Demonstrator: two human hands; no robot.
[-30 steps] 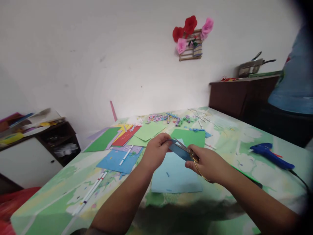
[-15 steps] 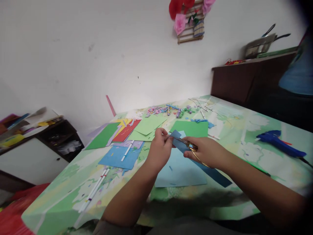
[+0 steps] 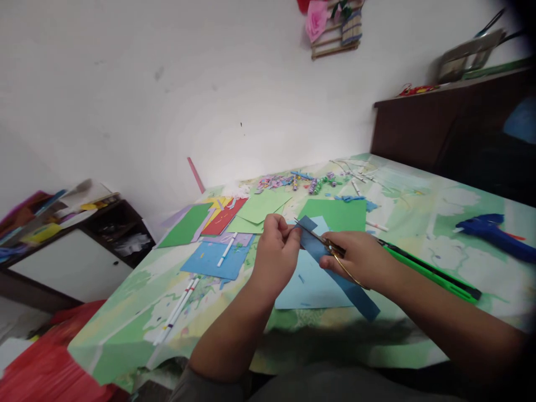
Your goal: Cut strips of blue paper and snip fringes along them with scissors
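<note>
Between my hands runs a long blue paper strip (image 3: pixel 349 288), its lower end hanging down to the right. My left hand (image 3: pixel 278 245) is closed in a pinch on the strip's upper end. My right hand (image 3: pixel 355 258) is wrapped round gold-handled scissors (image 3: pixel 334 249), whose blades lie across the strip near my left fingertips. Below them a light blue paper sheet (image 3: pixel 312 290) lies on the table, with small blue scraps on it. A green sheet (image 3: pixel 345 215) is just beyond my right hand.
A green utility knife (image 3: pixel 439 273) lies by my right forearm, and a blue glue gun (image 3: pixel 496 234) farther right. Coloured sheets, white markers (image 3: pixel 178 310) and paper scraps (image 3: pixel 274 181) cover the left and back of the tablecloth (image 3: pixel 121 340). A dark cabinet (image 3: pixel 419 123) stands at right.
The view has shifted, so most things sit a little higher and farther right. The scissors' blades have swung to show more across the strip. More of the green utility knife shows.
</note>
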